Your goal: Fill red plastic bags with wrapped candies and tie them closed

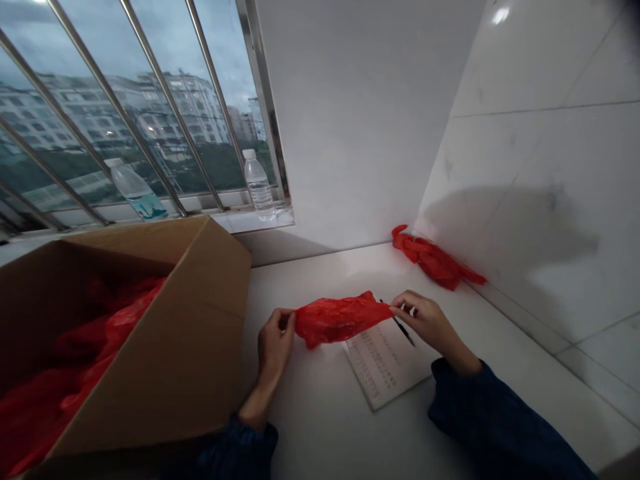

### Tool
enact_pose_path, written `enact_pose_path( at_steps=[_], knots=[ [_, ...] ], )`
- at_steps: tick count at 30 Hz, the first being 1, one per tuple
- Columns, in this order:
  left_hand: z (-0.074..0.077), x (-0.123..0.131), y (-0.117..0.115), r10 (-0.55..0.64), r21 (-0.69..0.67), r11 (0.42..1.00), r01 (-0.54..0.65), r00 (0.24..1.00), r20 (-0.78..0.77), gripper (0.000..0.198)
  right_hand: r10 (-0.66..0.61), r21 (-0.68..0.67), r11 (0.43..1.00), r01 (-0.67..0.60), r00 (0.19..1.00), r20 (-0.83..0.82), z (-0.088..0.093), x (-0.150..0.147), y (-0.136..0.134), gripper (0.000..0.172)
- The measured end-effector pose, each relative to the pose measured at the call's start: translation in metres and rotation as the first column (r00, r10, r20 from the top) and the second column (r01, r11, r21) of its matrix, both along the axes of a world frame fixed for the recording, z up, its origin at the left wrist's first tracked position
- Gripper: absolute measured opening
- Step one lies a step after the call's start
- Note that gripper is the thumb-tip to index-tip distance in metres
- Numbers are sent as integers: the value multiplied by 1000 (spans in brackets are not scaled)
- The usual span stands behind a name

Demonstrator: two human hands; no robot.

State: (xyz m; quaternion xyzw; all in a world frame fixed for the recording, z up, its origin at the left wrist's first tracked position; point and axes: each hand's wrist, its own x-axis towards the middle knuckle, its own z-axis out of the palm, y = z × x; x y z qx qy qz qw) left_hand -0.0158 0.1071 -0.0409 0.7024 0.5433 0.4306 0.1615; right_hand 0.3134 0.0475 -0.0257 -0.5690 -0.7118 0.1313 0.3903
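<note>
A red plastic bag is stretched sideways between my two hands, above the white tabletop. My left hand pinches its left end between thumb and fingers. At the other end, my right hand grips the bag's narrow tip. Beneath the bag lies a notebook with handwriting on its page, partly covered by the bag. A black pen rests on the notebook, close to my right hand. Whether the bag has anything inside cannot be made out.
On the left stands an open cardboard box with red plastic bags in it. Another red bag lies against the tiled wall. Two plastic bottles, one clear and one with a teal label, stand by the barred window.
</note>
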Motion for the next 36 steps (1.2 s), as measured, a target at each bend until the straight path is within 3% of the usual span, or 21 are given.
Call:
enact_pose_path(
  at_steps=[3, 8, 10, 12, 14, 16, 19, 23, 27, 29, 33, 36],
  knots=[
    [5, 7, -8, -30, 68, 997, 30, 1000, -4, 25, 46, 26, 999, -46, 999, 5, 2, -10, -3, 18],
    [21, 44, -38, -317, 96, 935, 343, 924, -214, 48, 54, 44, 998, -55, 998, 14, 0, -49, -6, 25],
    [25, 55, -42, -381, 67, 913, 402, 900, -210, 45, 116, 11, 993, -116, 993, 4, -3, -58, -5, 23],
    [27, 60, -35, -362, 54, 928, 369, 926, -112, 29, 152, 0, 988, -153, 979, -135, -5, -61, -2, 18],
    [30, 59, -20, -280, 72, 958, 279, 960, 4, 16, 103, 17, 994, -104, 940, -326, -5, -58, 3, 16],
    [35, 54, -2, -193, 97, 979, 181, 973, 127, 17, 18, 38, 999, -1, 890, -456, -2, -52, 10, 19],
    [46, 47, 19, -110, 116, 990, 77, 946, 304, 24, -58, 74, 991, 112, 855, -515, 6, -43, 20, 21],
    [62, 40, 18, -163, 119, 985, 128, 916, 367, 21, -30, 105, 990, 95, 864, -502, 27, -47, 27, 18],
    [71, 42, 1, -295, 48, 955, 294, 909, 294, 23, 197, 25, 980, -199, 938, -285, 52, -72, 25, 16],
    [74, 42, -3, -313, 3, 945, 326, 906, 286, 18, 268, -47, 958, -283, 941, -208, 60, -81, 26, 13],
    [78, 34, 0, -271, -47, 949, 311, 884, 381, 5, 200, -72, 972, -224, 949, -244, 61, -70, 35, 18],
    [82, 23, 6, -202, -57, 963, 263, 848, 490, 16, 106, -69, 989, -128, 960, -260, 56, -40, 40, 20]
  ],
)
